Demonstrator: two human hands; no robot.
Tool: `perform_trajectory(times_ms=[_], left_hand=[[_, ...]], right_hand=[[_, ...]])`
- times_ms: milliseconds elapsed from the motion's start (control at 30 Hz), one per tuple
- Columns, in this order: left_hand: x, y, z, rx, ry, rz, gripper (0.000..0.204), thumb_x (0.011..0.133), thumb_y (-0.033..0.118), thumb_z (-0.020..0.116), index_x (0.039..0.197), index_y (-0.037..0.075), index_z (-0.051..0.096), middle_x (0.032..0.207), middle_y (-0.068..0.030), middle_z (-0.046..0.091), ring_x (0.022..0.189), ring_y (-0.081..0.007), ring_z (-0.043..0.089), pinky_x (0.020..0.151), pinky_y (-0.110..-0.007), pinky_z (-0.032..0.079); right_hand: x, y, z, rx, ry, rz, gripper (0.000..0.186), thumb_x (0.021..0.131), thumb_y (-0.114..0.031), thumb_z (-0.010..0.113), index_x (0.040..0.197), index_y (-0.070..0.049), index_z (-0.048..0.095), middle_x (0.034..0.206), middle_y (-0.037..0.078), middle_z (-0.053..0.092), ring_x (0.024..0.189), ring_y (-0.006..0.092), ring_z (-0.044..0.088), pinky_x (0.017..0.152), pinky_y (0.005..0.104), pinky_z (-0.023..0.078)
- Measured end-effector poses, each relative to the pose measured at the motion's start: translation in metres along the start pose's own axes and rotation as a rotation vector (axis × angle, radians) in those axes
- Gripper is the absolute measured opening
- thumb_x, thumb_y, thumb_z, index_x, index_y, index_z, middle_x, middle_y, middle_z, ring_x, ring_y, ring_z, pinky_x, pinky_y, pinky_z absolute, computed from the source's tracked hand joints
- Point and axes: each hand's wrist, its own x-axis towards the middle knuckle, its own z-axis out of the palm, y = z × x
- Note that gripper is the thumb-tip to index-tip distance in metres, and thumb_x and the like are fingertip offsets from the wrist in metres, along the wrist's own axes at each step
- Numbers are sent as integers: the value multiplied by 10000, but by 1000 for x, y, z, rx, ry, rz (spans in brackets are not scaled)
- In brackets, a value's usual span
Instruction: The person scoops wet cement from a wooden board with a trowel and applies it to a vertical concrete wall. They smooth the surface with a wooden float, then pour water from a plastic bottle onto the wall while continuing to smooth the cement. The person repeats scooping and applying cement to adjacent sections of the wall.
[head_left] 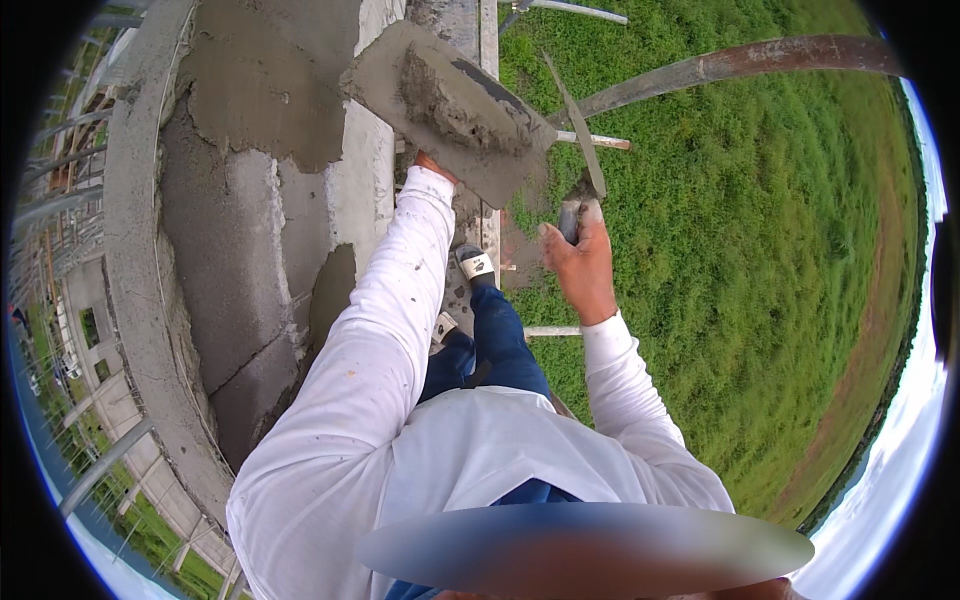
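My left hand [437, 167] is mostly hidden beneath a flat, mortar-smeared hawk [380, 65] and bears it from below. A ridge of wet grey mortar [440, 100] lies heaped across the board's top. In my right hand [582, 262] the fingers are wrapped round the handle of a trowel [580, 125], thumb along the grip. Its thin blade is seen nearly edge-on, pointing away from me, just right of the hawk and apart from the heap. To the left is a block wall [240, 300], coated with fresh mortar [265, 75] toward its far end.
Close along the left runs a rough concrete ledge [135, 220]. My sandalled feet [474, 262] stand on a narrow walkway beside the wall. Scaffold poles [740, 65] jut out to the right over green grass [730, 250], which looks well below. More poles [105, 465] stand beyond the ledge.
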Motion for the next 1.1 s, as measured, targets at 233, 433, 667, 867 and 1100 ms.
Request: perform_trajectory(times_ms=[233, 433, 667, 867, 1100], left_hand=[[-4, 35, 35, 32, -54, 54, 498, 1051, 450, 546, 1455, 160, 532, 1414, -54, 611, 1268, -306, 584, 1046, -510, 495], [-23, 21, 47, 16, -105, 57, 508, 1053, 462, 539, 1467, 168, 527, 1439, -50, 599, 1289, -308, 571, 1049, -524, 489], [-78, 13, 91, -186, -239, -79, 529, 1061, 489, 512, 1492, 184, 512, 1492, -45, 566, 1324, -314, 545, 1054, -549, 477], [-110, 29, 142, -157, -80, 37, 511, 1070, 446, 487, 1505, 179, 499, 1509, -91, 542, 1317, -357, 546, 1073, -577, 460], [-120, 77, 177, -98, -147, 144, 491, 1051, 407, 523, 1483, 173, 528, 1488, -93, 564, 1305, -351, 563, 1072, -555, 468]], right_hand=[[5, 16, -37, -471, 149, 72, 363, 959, -164, 616, 1279, 3, 573, 1068, 263, 710, 985, 448, 689, 836, 497, 535], [-3, 23, 8, -561, 155, 21, 356, 928, -137, 631, 1250, 12, 595, 1043, 282, 714, 984, 480, 688, 849, 525, 530], [-8, -8, -6, -31, -152, 149, 265, 884, -90, 662, 1117, -4, 572, 981, 141, 656, 894, 299, 638, 798, 408, 494], [-35, -61, -28, 532, -407, 282, 108, 930, -52, 605, 971, -93, 513, 722, 19, 538, 527, 109, 493, 464, 284, 390], [-49, -104, -58, 442, -232, 72, 135, 931, -61, 568, 1059, -88, 537, 736, 1, 532, 551, 92, 487, 482, 263, 384]])
